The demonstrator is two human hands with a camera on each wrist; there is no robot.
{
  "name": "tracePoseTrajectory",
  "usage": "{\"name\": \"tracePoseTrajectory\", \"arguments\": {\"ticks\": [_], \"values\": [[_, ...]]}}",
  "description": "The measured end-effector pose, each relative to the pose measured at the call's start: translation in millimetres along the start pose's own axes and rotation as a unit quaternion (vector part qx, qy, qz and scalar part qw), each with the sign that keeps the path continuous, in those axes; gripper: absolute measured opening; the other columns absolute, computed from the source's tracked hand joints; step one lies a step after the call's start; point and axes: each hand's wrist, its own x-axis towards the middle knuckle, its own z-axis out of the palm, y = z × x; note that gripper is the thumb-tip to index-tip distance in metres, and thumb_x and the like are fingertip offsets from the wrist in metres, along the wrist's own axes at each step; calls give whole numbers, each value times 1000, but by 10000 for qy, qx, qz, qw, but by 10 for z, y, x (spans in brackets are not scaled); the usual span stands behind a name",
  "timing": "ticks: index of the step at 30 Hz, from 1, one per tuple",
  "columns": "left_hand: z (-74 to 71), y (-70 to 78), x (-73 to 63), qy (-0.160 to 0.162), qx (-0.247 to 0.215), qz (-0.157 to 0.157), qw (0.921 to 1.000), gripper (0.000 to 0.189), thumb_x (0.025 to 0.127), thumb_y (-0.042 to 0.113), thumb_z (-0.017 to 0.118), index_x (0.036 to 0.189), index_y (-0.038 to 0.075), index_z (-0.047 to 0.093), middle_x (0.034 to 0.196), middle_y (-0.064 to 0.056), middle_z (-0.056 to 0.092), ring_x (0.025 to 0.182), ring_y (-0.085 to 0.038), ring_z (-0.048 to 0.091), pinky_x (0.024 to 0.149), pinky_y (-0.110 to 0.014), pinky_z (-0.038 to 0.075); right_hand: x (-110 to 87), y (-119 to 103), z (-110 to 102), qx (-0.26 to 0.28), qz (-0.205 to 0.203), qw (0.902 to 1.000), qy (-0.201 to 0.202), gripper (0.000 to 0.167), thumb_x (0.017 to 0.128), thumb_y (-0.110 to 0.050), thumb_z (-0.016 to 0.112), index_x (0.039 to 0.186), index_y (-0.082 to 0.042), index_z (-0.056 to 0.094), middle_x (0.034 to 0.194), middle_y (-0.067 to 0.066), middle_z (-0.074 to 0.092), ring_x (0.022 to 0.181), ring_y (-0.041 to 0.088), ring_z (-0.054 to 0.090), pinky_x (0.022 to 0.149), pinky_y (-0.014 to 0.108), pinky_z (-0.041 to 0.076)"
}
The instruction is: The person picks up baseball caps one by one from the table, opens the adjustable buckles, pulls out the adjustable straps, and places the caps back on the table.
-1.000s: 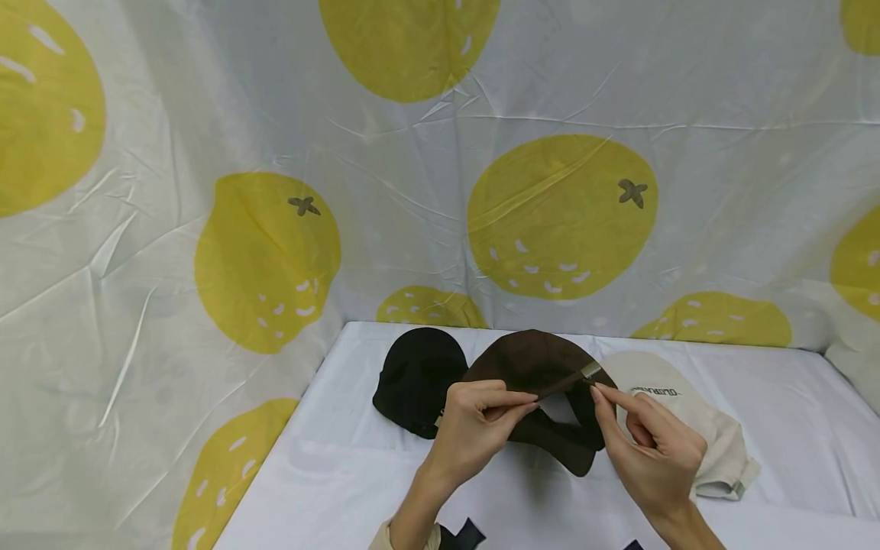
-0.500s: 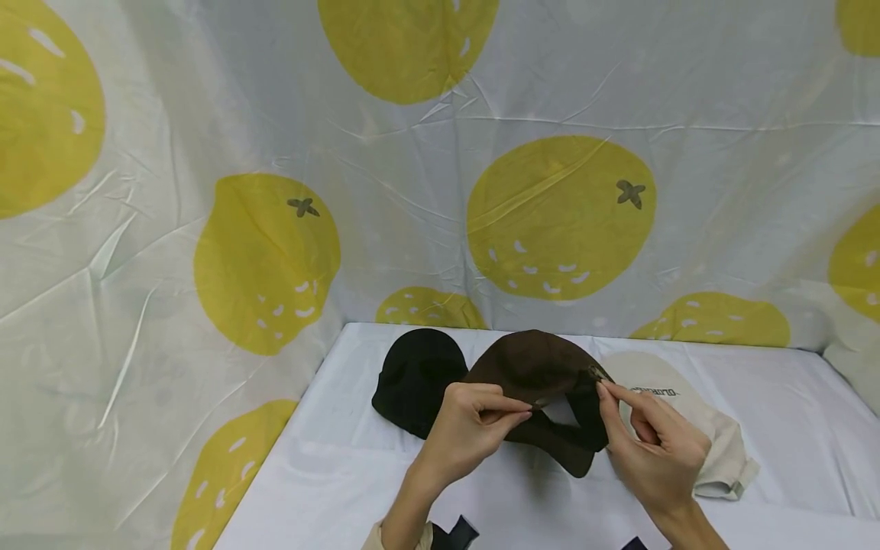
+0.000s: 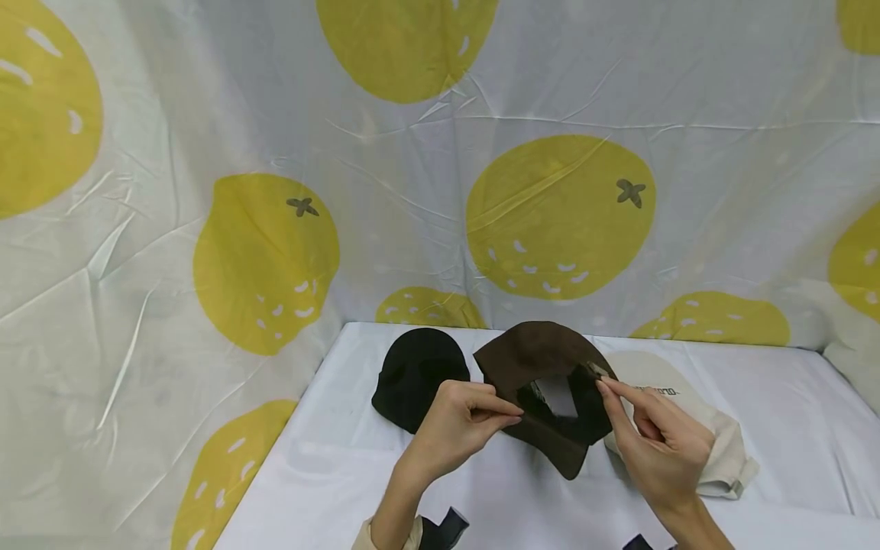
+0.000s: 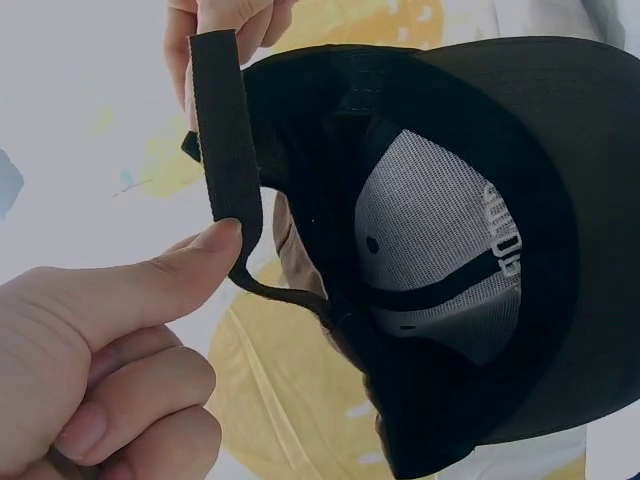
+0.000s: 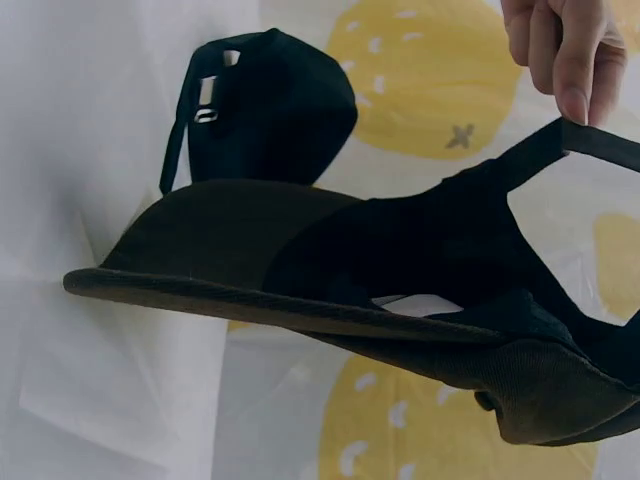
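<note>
A dark brown baseball cap (image 3: 532, 347) hangs over the table between both hands, its inside and back opening turned toward the head camera. My left hand (image 3: 457, 420) pinches the cap's back strap between thumb and forefinger. In the left wrist view the strap (image 4: 226, 130) runs up from those fingertips, its upper end in front of my right hand (image 4: 230, 15). The head view has my right hand (image 3: 660, 443) pinching the strap's other side by a small metal-looking buckle (image 3: 596, 370). Mesh lining (image 4: 430, 200) with pale lettering shows inside the crown.
A black cap (image 3: 419, 374) lies on the white-covered table (image 3: 309, 473) at the left. Behind my right hand lies a cream cap (image 3: 722, 435) with dark lettering. A lemon-print curtain (image 3: 406, 214) hangs along the back and left side.
My left hand has moved slightly left and down. The brown cap has tilted, exposing more of its inside. The strap, earlier stretched visibly between both hands, no longer shows that way in the head view.
</note>
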Motion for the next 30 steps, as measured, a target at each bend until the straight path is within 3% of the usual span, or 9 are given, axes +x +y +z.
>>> {"name": "tracePoseTrajectory", "arguments": {"ticks": [9, 15, 19, 22, 26, 30], "values": [[8, -4, 1, 8, -43, 93, 9999, 9, 83, 0, 84, 89, 6, 85, 60, 0, 56, 58, 6, 42, 52, -13, 39, -9, -2, 4, 388, 36, 9991, -171, 20, 84, 3, 81, 77, 20, 73, 53, -3, 26, 55, 2, 22, 56, 8, 14], [5, -2, 3, -16, -79, 134, 9999, 8, 83, 1, 84, 89, 7, 85, 59, 0, 56, 58, 6, 43, 51, -13, 41, 1, -9, -31, 769, 240, 9954, -510, 18, 84, 3, 83, 79, 18, 74, 54, -3, 24, 54, 2, 21, 54, 7, 14], [-4, 5, 1, -82, -438, 71, 9990, 8, 84, 2, 83, 91, 6, 84, 61, -2, 58, 59, 6, 47, 53, -13, 43, 14, -11, -40, 981, 308, 9920, -737, 11, 81, 6, 84, 80, 14, 76, 54, -5, 24, 54, 0, 21, 52, 7, 14], [-15, 11, 2, -74, -713, 218, 9972, 7, 85, 1, 82, 92, 4, 84, 61, -3, 57, 59, 5, 46, 53, -12, 43, 30, -12, -45, 1189, 283, 9881, -937, 9, 78, 8, 85, 80, 12, 77, 54, -5, 24, 54, 0, 21, 52, 8, 14], [-37, 18, 6, -34, -1099, 516, 9926, 8, 86, 1, 81, 93, -2, 82, 60, -3, 54, 55, -2, 48, 52, -12, 42, 64, 5, -79, 1253, 276, 9827, -1335, 13, 82, -1, 86, 82, 10, 78, 55, -6, 24, 54, 0, 21, 50, 10, 14], [-62, 33, 11, 85, -1545, 540, 9865, 10, 87, 2, 81, 94, -6, 81, 60, -4, 54, 53, -10, 46, 53, -13, 39, 96, 19, -112, 1210, 319, 9779, -1675, 13, 85, -4, 85, 85, 7, 79, 55, -6, 26, 54, 1, 21, 50, 10, 15]]}}
